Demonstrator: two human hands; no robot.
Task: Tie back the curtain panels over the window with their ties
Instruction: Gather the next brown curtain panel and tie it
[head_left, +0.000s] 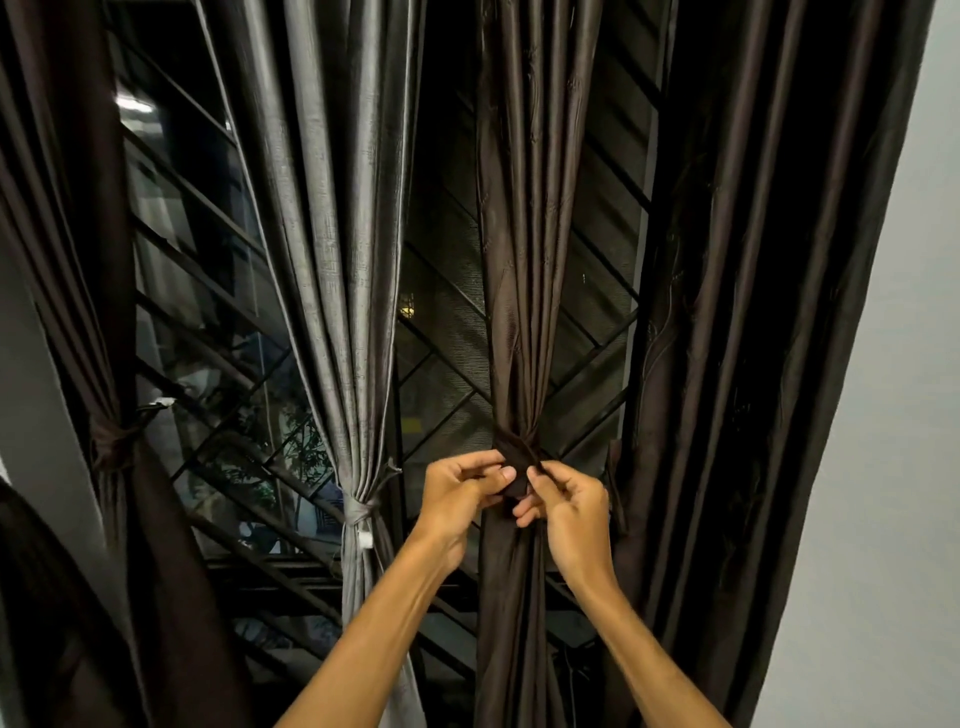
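Left hand (461, 496), right hand (569, 506): pinch-grips on the slick brown fabric tie (511, 454)

No legible text, label, brand, number or sign was found.

Brown curtain panel (511, 312) and its tie (511, 460): plain fabric, nothing readable.

Small white piece (366, 540), left of the brown curtain panel and just under the knot on the grey curtain panel (343, 260): possibly a tag, too small to read.

Yellow patch (413, 426), just left of the brown curtain panel, seen through the window (441, 249): blurred, no characters made out.
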